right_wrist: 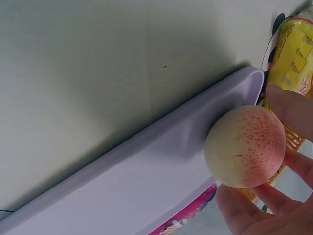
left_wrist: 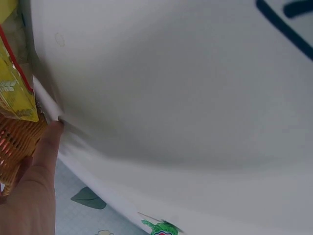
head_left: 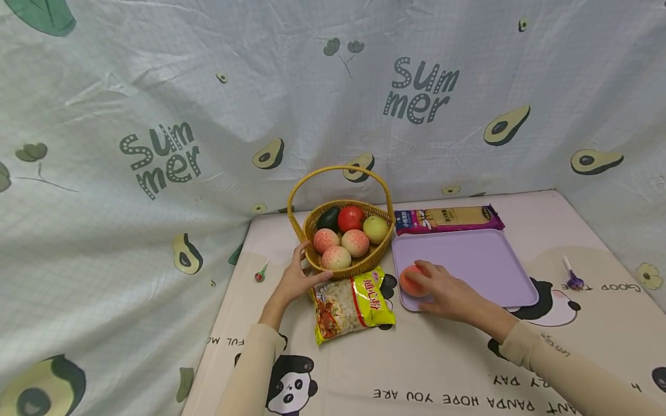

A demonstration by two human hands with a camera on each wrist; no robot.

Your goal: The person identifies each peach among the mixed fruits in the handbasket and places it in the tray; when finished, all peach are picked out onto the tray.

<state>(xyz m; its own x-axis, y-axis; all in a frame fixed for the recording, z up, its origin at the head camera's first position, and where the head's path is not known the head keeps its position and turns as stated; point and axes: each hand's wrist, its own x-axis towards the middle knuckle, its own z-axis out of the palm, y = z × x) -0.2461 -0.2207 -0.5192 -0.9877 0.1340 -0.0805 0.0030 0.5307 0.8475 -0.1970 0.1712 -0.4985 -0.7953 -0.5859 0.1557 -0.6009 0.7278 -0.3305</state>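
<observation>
My right hand (head_left: 450, 292) holds a pink-and-cream peach (right_wrist: 239, 147) at the near left corner of a lilac tray (head_left: 481, 260). In the right wrist view the thumb and fingers lie around one side of the peach. My left hand (head_left: 295, 282) rests against the front left side of a wicker basket (head_left: 366, 266), thumb and fingers spread. Inside the basket are several peaches (head_left: 336, 257), a red tomato-like fruit (head_left: 351, 219), a pale green round fruit (head_left: 375, 230) and a dark green fruit (head_left: 329, 219). A yellow food packet (head_left: 354, 303) lies just before it.
A purple pasta packet (head_left: 447, 219) lies behind the tray. One lollipop (head_left: 261, 274) is on the table at the left, another lollipop (head_left: 574, 280) at the right. The basket's tall handle (head_left: 338, 168) arches upward. A printed curtain (head_left: 312, 86) hangs behind the table.
</observation>
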